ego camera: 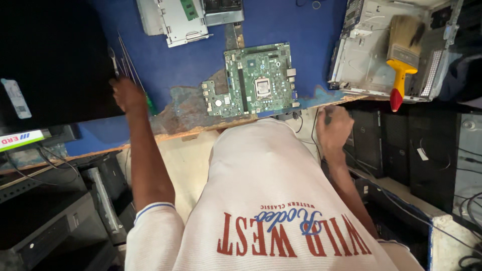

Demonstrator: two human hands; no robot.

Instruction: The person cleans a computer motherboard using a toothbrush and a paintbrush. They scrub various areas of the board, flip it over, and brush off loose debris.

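Observation:
My left hand (128, 95) reaches to the left part of the blue table (175, 65). Its fingers curl over a green-handled screwdriver (149, 105) that lies among thin metal tools (129, 60). My right hand (335, 128) hangs just below the table's worn front edge, with its fingers closed on a small dark object (327, 117) next to a black cable (313, 133). A green motherboard (258, 80) lies flat on the table between my hands, and neither hand touches it. My white shirt hides the space below the table's edge.
At the right stands an open grey computer case (361, 60) with a paintbrush (401, 55) with a yellow and red handle lying in it. Metal drive brackets (175, 20) sit at the back. Dark computer towers (391, 145) stand on the floor to the right, and black equipment (45, 221) to the left.

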